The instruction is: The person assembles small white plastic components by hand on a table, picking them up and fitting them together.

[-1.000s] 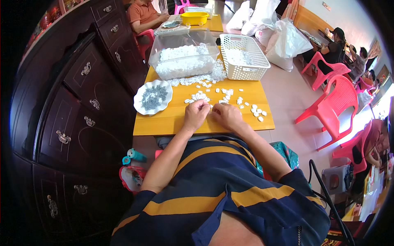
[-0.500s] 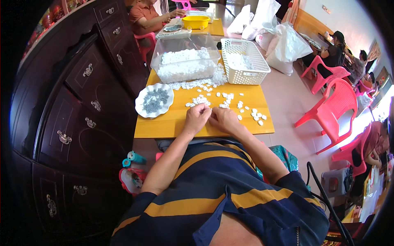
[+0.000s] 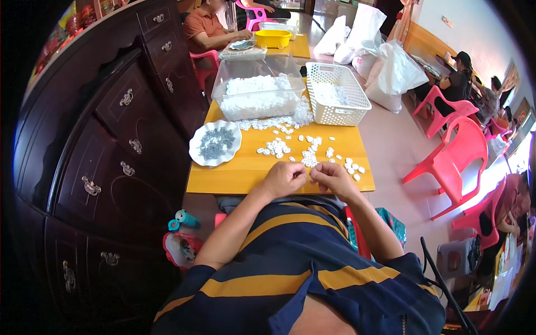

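Close together above the near edge of the yellow wooden table (image 3: 223, 183) are my left hand (image 3: 283, 180) and my right hand (image 3: 334, 178). Both have their fingers closed in a pinch, tips facing each other with a small gap between. Whatever they hold is too small or too hidden to name. Just beyond them lie loose small white plastic pieces (image 3: 274, 147), in little heaps and scattered to the right. On the left, a white scalloped plate (image 3: 196, 146) carries many small dark grey pieces (image 3: 216, 144).
At the table's back stand a clear plastic bin (image 3: 223, 100) of white pieces and a white perforated basket (image 3: 341, 116). Dark drawers (image 3: 78, 151) rise on the left. Red plastic chairs (image 3: 455, 162) and white sacks (image 3: 393, 72) are at right. Another person (image 3: 206, 30) sits beyond, near a yellow basin (image 3: 272, 39).
My hands were touching over the table; now they are slightly apart, nearer to my body and a little further right. The whole view has shifted a bit.
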`<state>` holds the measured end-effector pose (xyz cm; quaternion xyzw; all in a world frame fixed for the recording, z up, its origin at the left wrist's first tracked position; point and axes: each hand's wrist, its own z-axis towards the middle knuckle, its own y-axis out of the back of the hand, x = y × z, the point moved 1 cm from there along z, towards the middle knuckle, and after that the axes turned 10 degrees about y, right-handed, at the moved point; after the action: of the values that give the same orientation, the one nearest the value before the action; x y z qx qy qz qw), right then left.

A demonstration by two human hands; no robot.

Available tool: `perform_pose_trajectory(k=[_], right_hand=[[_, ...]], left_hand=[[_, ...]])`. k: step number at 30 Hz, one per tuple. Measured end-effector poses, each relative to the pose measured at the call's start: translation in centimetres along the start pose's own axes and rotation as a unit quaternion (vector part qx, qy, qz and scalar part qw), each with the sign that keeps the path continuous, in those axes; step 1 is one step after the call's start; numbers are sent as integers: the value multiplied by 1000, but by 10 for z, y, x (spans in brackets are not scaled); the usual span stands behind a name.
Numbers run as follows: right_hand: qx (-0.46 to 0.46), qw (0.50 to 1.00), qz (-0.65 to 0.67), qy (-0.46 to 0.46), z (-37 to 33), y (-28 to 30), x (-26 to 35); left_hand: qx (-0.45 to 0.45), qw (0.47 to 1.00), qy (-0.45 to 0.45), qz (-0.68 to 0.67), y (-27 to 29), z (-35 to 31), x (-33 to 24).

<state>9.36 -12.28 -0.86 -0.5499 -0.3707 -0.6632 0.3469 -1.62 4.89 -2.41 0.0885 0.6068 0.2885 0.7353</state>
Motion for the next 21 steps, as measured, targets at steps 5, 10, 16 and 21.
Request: perform_pose_trajectory(k=[5,10,16,21], right_hand=[[-14,997,79,-22,-13,-4,-17],[-17,995,95,-36,-16,1,-34],[-1,991,101,-85,-18,0,-35],[-33,975,200,-93,-16,0,-36]], left_hand=[[17,997,-45,66,-4,-1,-9],[36,997,-41,57,-7,-2,-12],[35,996,-41,68,-8,-3,-14],[-21,1000,-16,6,-8,-2,-18]])
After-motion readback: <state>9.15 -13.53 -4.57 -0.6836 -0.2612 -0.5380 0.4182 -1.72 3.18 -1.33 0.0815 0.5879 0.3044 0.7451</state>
